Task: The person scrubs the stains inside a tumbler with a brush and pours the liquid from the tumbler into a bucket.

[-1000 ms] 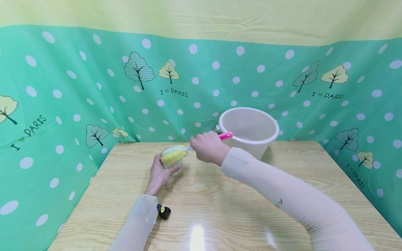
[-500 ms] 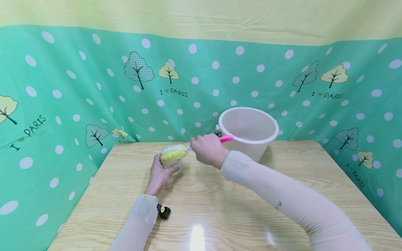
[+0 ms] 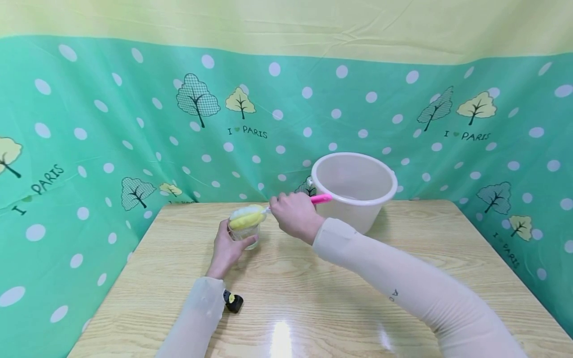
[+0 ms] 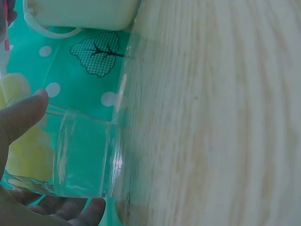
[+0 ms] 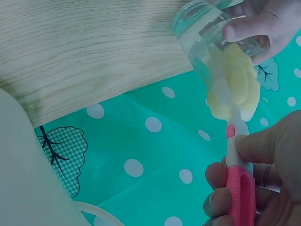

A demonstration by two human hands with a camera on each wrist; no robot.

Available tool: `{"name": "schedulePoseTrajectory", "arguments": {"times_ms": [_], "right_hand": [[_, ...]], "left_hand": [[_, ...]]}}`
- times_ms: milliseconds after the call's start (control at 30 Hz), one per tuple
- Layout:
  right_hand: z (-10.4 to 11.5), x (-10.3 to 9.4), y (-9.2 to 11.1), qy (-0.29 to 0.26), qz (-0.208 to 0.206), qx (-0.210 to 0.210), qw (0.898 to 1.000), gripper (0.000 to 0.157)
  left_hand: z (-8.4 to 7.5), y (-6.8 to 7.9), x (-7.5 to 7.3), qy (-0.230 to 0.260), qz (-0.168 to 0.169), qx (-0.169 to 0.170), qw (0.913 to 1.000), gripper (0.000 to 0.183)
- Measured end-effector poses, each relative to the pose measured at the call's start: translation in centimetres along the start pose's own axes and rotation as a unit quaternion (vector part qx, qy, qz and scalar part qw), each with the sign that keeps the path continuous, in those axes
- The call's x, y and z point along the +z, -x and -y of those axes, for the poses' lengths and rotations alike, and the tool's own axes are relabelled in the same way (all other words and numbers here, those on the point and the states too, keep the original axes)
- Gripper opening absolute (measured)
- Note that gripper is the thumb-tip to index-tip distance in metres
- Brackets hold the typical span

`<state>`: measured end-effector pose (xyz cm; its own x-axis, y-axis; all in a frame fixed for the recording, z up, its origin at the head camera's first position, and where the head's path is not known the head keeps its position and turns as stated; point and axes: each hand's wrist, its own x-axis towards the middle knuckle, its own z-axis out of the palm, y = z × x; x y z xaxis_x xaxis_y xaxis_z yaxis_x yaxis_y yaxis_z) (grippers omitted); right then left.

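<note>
My left hand grips a clear drinking glass, thumb on one side and fingers round the other. My right hand holds the pink and white handle of a sponge bottle brush, fingers curled round it and thumb along the white neck. The brush's yellow and white sponge head sits partly inside the glass mouth, its rear part sticking out toward the right hand. In the left wrist view, yellow sponge shows through the glass wall, while the glass's bottom part holds no sponge.
A white bucket stands at the back of the wooden table, right of the hands. Beside the left sleeve is a small black object with a yellow mark. Behind the table hangs a green dotted curtain.
The right hand and brush have shifted slightly, with the handle tilting a little flatter. The sponge head has moved slightly up at the glass mouth; the left hand stays almost still.
</note>
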<state>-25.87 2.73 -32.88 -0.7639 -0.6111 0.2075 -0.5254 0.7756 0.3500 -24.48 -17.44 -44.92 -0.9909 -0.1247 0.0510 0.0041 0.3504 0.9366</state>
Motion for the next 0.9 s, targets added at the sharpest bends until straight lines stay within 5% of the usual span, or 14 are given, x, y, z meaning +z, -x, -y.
{"name": "schedulePoseTrajectory", "arguments": {"times_ms": [900], "right_hand": [[0.7,1.8,1.1,0.069,-0.074,-0.007,0.995,0.009]], "left_hand": [[0.3,-0.2,0.1,-0.018,-0.010,0.002,0.9998,0.087]]}}
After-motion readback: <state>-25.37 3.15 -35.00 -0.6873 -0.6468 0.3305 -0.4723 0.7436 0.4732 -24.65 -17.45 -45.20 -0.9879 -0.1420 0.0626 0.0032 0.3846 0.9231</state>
